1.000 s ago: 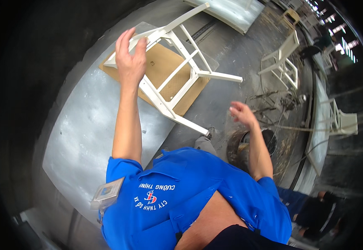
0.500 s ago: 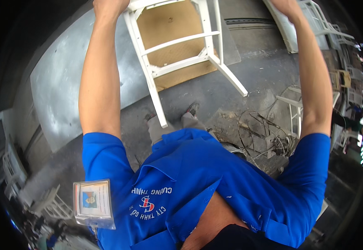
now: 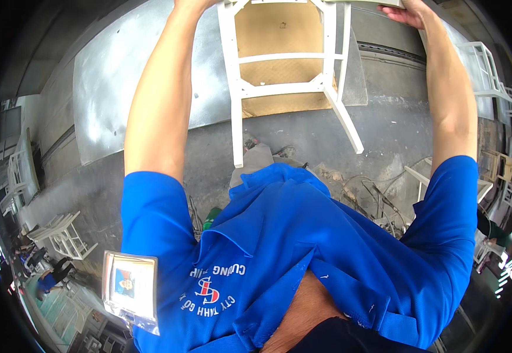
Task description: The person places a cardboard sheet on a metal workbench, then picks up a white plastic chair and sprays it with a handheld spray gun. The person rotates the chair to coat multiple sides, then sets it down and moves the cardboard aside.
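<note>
A white wooden chair frame (image 3: 282, 89) is in front of me, its legs pointing toward my body. At the top edge of the picture my left hand (image 3: 196, 5) is at the chair's left corner, closed on it as far as it shows; most of its fingers are cut off. My right hand (image 3: 407, 14) is at the right end of the chair's white upper part, with fingers curled under it. Behind the frame's bars lies a brown cardboard sheet (image 3: 279, 35). The far part of the chair is out of the picture.
A large grey metal sheet (image 3: 100, 88) covers the floor at the left. Loose cables and debris (image 3: 379, 200) lie near my right side. Other white chairs (image 3: 65, 235) stand at the left and right. A person in blue (image 3: 47, 282) is far off at the lower left.
The chair has shifted right in the picture and sits straighter. My left hand has moved right with it. My right hand, apart from the chair before, is now against its right end.
</note>
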Available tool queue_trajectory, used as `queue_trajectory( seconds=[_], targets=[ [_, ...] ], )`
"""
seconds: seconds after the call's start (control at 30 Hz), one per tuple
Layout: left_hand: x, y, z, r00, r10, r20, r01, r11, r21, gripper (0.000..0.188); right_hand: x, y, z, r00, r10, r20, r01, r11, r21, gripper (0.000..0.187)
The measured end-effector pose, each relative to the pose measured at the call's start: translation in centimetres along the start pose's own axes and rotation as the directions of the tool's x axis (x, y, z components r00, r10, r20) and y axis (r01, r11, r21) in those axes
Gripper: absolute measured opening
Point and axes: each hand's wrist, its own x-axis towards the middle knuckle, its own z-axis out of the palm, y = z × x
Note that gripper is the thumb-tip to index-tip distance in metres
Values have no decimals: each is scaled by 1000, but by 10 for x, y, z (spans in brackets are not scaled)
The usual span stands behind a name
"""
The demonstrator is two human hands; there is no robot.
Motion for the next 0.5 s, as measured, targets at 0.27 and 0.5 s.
queue_trajectory(
  seconds=[0.27,0.5],
  targets=[
    [-35,19,-15,1000,-28,-10,28,1000,2,36,-34,34,0,992,-115,48,108,985,132,33],
    [-81,75,-62,984,-180,8,180,983,-40,31,-118,52,21,962,-246,117,247,969,4,56]
  ],
)
